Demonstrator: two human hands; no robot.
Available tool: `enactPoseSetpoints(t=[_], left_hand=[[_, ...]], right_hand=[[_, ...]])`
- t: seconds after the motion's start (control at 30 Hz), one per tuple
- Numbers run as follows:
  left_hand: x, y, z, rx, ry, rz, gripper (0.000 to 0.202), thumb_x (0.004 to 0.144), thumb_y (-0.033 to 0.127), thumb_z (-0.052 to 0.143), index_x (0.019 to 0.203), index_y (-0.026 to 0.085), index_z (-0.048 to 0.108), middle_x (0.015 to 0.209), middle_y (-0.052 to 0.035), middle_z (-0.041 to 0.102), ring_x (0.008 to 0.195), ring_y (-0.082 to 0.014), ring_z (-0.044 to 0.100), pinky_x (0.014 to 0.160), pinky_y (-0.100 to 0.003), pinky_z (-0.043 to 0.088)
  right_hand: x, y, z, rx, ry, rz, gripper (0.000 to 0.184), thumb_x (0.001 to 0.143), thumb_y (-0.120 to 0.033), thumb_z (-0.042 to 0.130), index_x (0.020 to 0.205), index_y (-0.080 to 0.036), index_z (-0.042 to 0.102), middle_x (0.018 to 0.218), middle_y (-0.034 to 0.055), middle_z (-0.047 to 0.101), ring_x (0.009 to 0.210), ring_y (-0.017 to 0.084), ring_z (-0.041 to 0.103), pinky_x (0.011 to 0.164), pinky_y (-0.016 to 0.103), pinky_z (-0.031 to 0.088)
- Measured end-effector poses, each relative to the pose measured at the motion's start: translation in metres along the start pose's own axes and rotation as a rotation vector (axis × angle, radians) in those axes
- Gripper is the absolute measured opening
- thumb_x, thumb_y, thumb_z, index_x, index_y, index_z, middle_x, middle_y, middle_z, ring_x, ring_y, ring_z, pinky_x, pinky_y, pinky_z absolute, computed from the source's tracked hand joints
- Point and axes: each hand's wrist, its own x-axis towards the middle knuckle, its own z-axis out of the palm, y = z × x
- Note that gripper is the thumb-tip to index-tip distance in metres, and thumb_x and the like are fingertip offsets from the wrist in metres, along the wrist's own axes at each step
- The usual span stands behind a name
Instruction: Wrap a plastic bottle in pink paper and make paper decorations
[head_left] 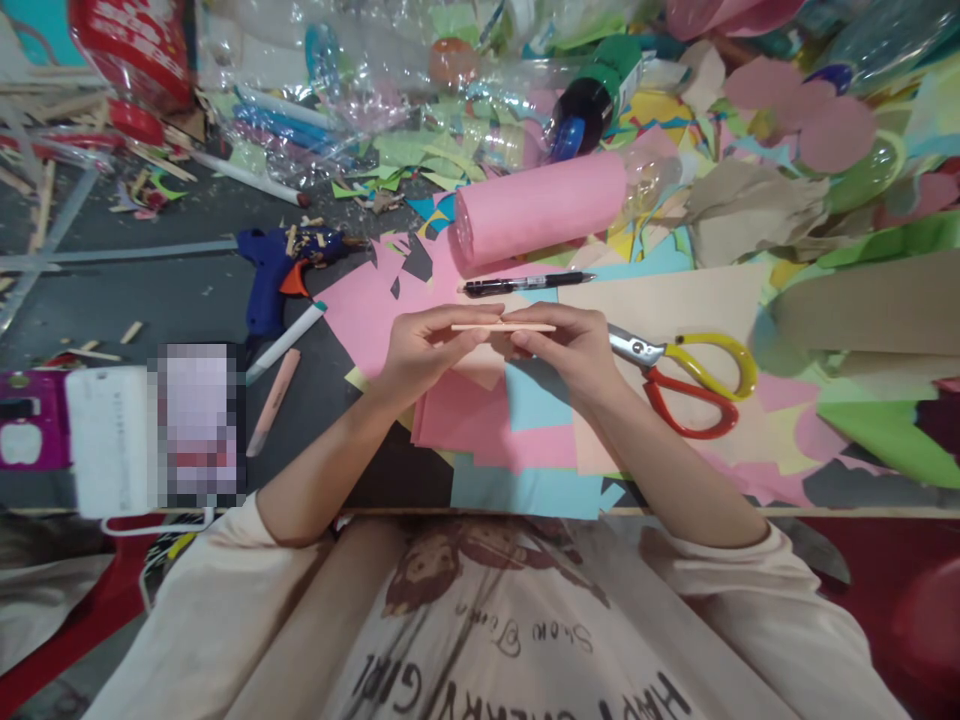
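Left hand [429, 345] and right hand [574, 343], fingers nearly closed, pinch a thin, flat peach piece [502, 328], perhaps paper, edge-on at the dial's centre. Uneven thumb pressure could crease it. Toward three o'clock, hard metal scissors [651, 352] reach behind the right hand, where a sideways slip might knock them. Near one o'clock, a smooth, pink-wrapped bottle [544, 205] lies sideways; its round shape could roll if nudged.

Forearms [330, 465] angle inward; left fingers [459, 346] and right fingers [540, 346] pinched, close together.
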Motion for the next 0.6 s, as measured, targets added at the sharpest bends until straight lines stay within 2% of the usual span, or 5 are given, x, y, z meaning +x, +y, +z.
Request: enactPoseSetpoints(t=[0.23,0.6], left_hand=[[0.0013,0.0001,0.0010,-0.049,0.022,-0.010,0.023,0.077,0.045,0.077,0.085,0.023,0.080,0.099,-0.0051,0.079,0.096,-0.0206,0.074,0.086,-0.030,0.060],[0.0029,0.0005,0.0006,-0.022,0.027,0.014,0.026,0.077,0.048,0.076,0.082,0.023,0.080,0.094,-0.0052,0.079,0.090,-0.0195,0.075,0.081,-0.029,0.060]], right_hand=[[0.0002,-0.0027,0.0001,0.017,-0.006,-0.033,0.011,0.076,-0.034,0.079,0.085,-0.028,0.081,0.075,-0.0007,0.076,0.055,0.009,0.064,0.055,0.026,0.057],[0.0009,-0.0039,0.0009,0.016,-0.027,-0.087,0.007,0.079,-0.030,0.076,0.084,-0.028,0.081,0.076,-0.0013,0.077,0.056,0.009,0.066,0.055,0.024,0.058]])
